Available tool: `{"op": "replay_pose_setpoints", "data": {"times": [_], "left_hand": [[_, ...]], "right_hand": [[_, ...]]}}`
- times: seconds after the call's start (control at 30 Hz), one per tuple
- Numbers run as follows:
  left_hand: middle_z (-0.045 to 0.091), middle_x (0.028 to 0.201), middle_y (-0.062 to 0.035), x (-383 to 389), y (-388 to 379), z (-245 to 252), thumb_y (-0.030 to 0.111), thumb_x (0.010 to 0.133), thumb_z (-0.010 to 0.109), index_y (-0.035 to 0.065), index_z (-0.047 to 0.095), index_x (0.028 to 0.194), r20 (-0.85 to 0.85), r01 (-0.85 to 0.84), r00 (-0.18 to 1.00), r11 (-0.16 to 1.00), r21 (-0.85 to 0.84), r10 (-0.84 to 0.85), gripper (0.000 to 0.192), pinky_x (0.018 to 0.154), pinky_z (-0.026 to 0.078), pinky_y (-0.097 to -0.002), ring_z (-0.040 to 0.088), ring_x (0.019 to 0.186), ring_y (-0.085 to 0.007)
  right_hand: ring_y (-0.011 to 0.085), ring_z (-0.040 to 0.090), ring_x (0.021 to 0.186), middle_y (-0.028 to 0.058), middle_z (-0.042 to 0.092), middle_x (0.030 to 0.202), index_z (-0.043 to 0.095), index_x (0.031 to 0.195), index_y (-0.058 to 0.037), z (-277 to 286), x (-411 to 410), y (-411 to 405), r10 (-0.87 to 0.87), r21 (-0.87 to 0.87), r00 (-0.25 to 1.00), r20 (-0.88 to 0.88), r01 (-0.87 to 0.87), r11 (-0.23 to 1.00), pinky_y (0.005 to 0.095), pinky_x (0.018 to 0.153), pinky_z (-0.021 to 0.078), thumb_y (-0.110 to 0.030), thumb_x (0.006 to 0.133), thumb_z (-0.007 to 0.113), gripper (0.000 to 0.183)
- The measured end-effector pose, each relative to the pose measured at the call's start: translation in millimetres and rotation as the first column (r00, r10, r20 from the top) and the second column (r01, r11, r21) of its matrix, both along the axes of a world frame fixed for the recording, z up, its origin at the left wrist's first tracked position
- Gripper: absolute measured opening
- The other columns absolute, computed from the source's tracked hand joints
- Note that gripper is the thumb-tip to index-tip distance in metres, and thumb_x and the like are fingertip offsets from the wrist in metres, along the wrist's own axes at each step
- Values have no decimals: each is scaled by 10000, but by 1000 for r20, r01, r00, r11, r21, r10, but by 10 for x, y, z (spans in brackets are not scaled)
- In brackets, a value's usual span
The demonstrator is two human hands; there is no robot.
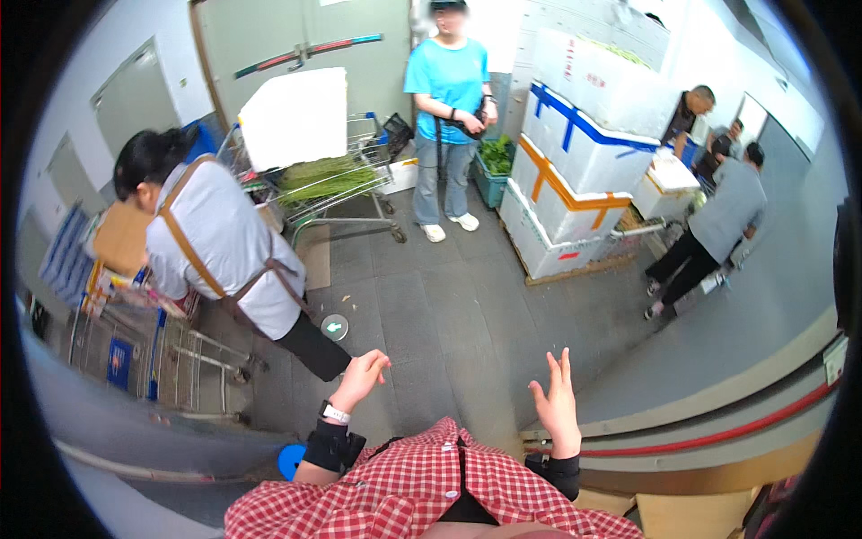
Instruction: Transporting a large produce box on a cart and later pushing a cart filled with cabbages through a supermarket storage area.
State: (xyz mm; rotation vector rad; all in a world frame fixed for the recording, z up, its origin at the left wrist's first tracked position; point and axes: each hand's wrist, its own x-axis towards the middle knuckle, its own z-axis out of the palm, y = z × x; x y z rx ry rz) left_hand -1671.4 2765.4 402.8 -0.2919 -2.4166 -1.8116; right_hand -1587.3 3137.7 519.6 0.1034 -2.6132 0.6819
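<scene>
My left hand is raised before my body at the lower middle, its fingers loosely bent and no object visible in it. A white watch and a black band are on that arm. Right of it, my right hand is held up with fingers apart, holding nothing, a black band on its forearm. Neither hand touches an object. Beyond them lies a grey tiled floor with a round green arrow marker set in it.
At left a person in an apron bends over a loaded shopping cart. Another cart carries green vegetables and a white foam box. A person in blue stands beside stacked foam boxes. Several people work at right, near a grey wall.
</scene>
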Motion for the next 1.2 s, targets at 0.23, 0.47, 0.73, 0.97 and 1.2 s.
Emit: {"op": "replay_pose_setpoints", "data": {"times": [0.23, 0.47, 0.73, 0.97, 1.2], "left_hand": [[626, 631, 3, -448, -357, -632, 122, 940, 639, 33, 637, 907, 111, 61, 991, 993, 102, -72, 95, 529, 426, -242, 579, 570, -57], [662, 665, -32, -954, 0, -83, 117, 938, 622, 26, 625, 903, 10, 217, 976, 971, -104, -217, 97, 559, 459, -261, 609, 611, -84], [660, 700, -29, -1067, 284, 311, 101, 944, 607, 15, 617, 907, -27, 293, 954, 949, -117, -298, 94, 606, 475, -252, 617, 655, -83], [690, 713, -57, -1262, 197, 34, 161, 941, 640, 18, 635, 916, 33, 218, 976, 963, -158, -216, 145, 608, 497, -283, 654, 651, -115], [694, 716, -49, -1506, 154, 602, 182, 950, 624, 21, 646, 926, -57, 227, 968, 952, -207, -243, 164, 611, 475, -268, 625, 661, -94]], "right_hand": [[422, 431, 1339, 227, 292, 1557, 445, 1411, -42, 119, 60, -139, -151, -38, 984, -99, 148, 988, 444, 1052, 437, -108, 876, 658, 579], [398, 445, 1333, 253, 382, 1500, 441, 1418, -19, 318, 55, -71, -238, -51, 971, -24, 237, 970, 432, 1083, 397, -220, 893, 647, 600], [411, 395, 1372, 234, 287, 1559, 375, 1466, -45, 282, 116, 197, -438, -47, 892, -112, 436, 899, 435, 1088, 403, -198, 886, 685, 676], [364, 293, 1450, 214, 262, 1578, 381, 1475, -82, 840, -883, 1, -117, -226, 979, -168, 77, 971, 417, 1161, 300, -259, 919, 668, 650], [381, 311, 1435, 295, 277, 1541, 439, 1406, 8, 1205, -2741, 1108, -405, -519, 836, -369, 176, 836, 408, 1155, 312, -196, 836, 709, 663]]}}
